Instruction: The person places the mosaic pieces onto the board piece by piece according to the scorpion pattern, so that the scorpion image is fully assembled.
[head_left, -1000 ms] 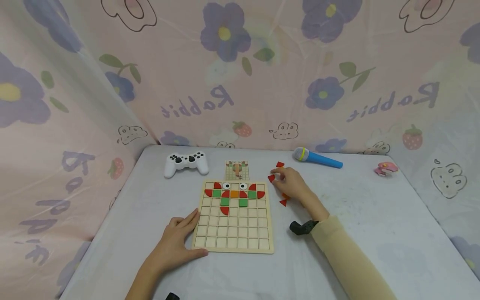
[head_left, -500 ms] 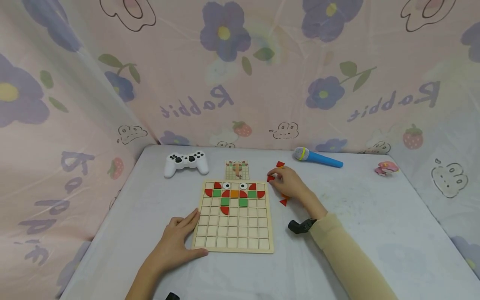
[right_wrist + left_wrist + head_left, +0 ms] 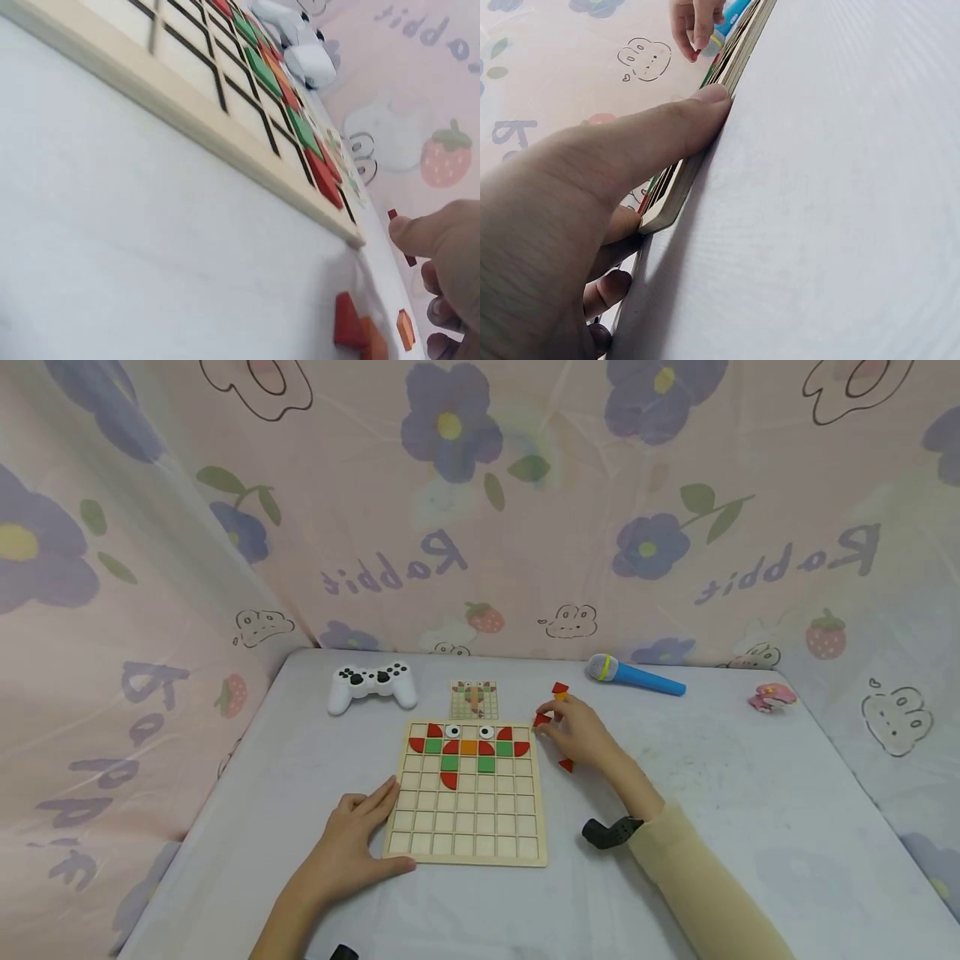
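My left hand (image 3: 347,839) lies at the near left corner of a wooden grid board (image 3: 465,822). Its straight thumb touches the near edge and its fingers rest along the left edge. Red, green and orange tiles and two eye tiles (image 3: 453,732) fill some upper squares. Just off the board's far right corner, my right hand (image 3: 583,733) pinches a small red tile (image 3: 410,260) between thumb and fingertips. The fingers partly cover that tile, so its full shape is unclear. More loose pieces lie around this hand, including a red tile (image 3: 560,687) beyond it and another red triangle (image 3: 566,766) nearer me.
A small pattern card (image 3: 474,701) lies beyond the board. A white game controller (image 3: 372,687) is at the far left. A blue toy microphone (image 3: 637,677) and a pink hair clip-like object (image 3: 772,697) are toward the far right. Patterned fabric surrounds the table.
My right hand has shifted slightly nearer me with the red tile, exposing more of an orange piece behind it. The left hand and the board have stayed in place.
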A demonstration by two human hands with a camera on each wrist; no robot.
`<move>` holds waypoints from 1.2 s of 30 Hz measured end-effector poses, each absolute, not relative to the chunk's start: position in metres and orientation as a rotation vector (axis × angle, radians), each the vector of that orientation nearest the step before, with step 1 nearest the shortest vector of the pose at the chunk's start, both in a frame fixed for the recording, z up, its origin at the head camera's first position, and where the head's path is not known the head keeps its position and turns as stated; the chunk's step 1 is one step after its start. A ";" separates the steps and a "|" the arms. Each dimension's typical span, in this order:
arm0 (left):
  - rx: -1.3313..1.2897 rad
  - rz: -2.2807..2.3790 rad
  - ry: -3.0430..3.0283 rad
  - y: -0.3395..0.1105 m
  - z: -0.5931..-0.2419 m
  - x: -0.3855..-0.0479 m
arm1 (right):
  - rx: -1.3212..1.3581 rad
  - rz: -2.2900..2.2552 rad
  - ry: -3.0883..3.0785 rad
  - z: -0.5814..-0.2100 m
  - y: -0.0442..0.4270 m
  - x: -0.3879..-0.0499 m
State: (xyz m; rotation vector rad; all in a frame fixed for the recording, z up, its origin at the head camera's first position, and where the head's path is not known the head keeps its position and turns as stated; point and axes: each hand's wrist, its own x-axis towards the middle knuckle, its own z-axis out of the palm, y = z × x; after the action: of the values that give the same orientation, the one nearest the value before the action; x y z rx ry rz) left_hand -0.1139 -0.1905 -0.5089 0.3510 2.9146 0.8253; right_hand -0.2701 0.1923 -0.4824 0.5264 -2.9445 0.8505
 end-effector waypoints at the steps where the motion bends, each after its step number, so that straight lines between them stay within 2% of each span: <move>1: 0.350 0.826 2.915 -0.191 -0.509 -0.114 | 0.535 0.859 -2.938 -0.481 0.190 -0.265; 9: 0.350 0.823 2.919 -0.191 -0.508 -0.113 | 0.704 0.881 -2.916 -0.484 0.163 -0.224; 18: 0.361 0.826 2.926 -0.191 -0.509 -0.114 | 0.906 0.923 -2.892 -0.485 0.135 -0.193; 30: 0.362 0.823 2.928 -0.190 -0.510 -0.114 | 1.008 0.817 -2.906 -0.489 0.123 -0.193; 36: 0.370 0.824 2.930 -0.190 -0.509 -0.114 | 0.921 0.912 -2.875 -0.496 0.124 -0.193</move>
State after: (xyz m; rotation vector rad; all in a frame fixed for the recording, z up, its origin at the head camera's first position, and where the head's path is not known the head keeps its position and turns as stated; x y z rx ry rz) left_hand -0.1139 -0.1900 -0.5085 0.3696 2.9304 0.8238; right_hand -0.1926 0.1240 -0.4956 0.9210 -2.8747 0.9121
